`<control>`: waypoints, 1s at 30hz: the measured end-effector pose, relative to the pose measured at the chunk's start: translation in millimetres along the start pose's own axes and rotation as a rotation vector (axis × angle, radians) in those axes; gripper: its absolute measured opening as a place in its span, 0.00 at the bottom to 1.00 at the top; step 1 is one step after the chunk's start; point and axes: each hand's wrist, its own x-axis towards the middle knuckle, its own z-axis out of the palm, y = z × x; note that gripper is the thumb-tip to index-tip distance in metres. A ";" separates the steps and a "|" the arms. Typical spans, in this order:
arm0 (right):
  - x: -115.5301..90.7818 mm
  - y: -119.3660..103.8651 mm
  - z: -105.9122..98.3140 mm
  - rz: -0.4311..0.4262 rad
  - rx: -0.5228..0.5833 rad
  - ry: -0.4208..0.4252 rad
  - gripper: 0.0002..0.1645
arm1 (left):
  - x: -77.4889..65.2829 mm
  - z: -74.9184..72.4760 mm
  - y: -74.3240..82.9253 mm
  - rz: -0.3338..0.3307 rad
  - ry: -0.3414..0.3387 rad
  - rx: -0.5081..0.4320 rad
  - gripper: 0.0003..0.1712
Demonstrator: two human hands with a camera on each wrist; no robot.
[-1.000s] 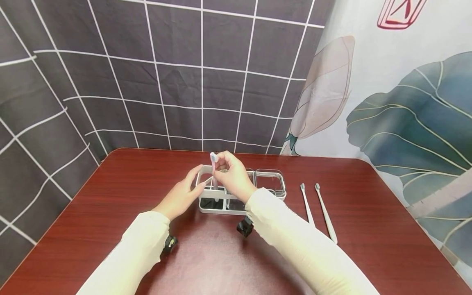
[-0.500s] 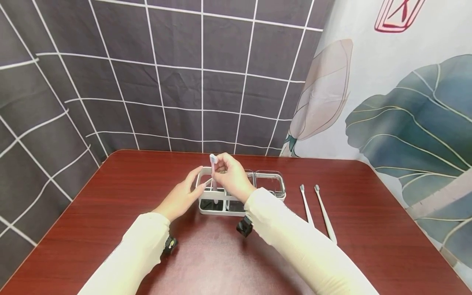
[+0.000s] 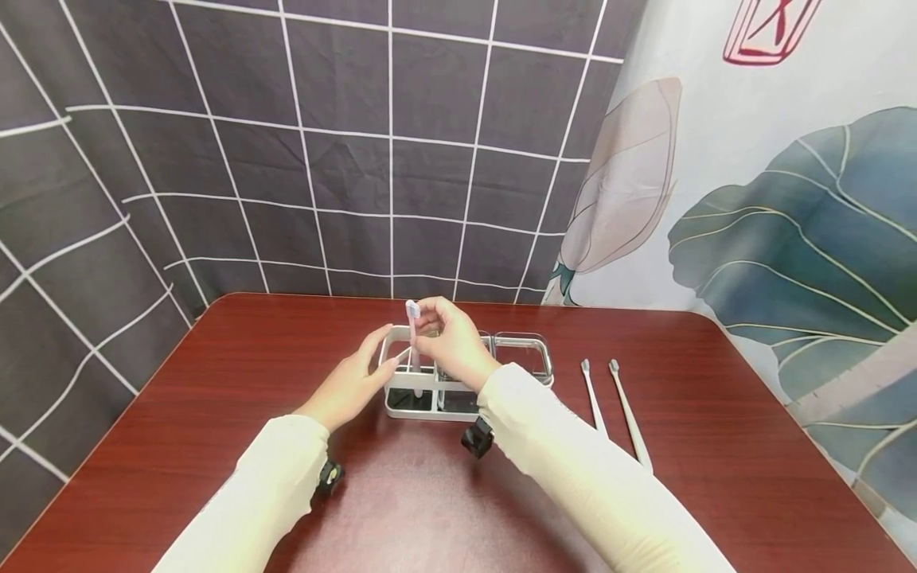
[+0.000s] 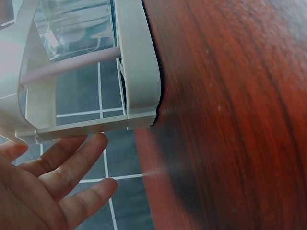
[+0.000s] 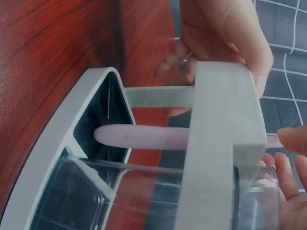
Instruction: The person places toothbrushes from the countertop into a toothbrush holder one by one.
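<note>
No writing shows; right hand (image 3: 451, 344) pinches pink toothbrush (image 3: 413, 330), left hand (image 3: 351, 386) open against holder (image 3: 423, 382).

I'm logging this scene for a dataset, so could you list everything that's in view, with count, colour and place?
toothbrush holder: 1, white frame with clear cups, middle of the table.
pink toothbrush: 1, pink handle, upright in the holder's left compartment, head up.
spare toothbrushes: 2, pale grey, lying side by side on the table right of the holder.
table: 1, dark red wood grain.
backdrop: dark grey cloth with white grid at left and behind, leaf-print cloth at right.
left hand: 1, fingers straight, touching the holder's left end.
right hand: 1, pinches the pink toothbrush near its top.
</note>
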 end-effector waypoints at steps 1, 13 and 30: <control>-0.9 0.3 -1.8 0.002 -0.001 -0.003 0.24 | -0.1 0.1 0.1 -0.003 -0.001 0.001 0.36; -25.0 4.8 -36.6 -0.099 -0.316 -0.032 0.34 | 1.1 5.0 -3.5 -0.009 0.017 -0.035 0.36; -51.7 21.1 -89.0 -0.150 -0.706 0.047 0.36 | -0.4 10.0 -5.6 0.014 0.049 -0.011 0.36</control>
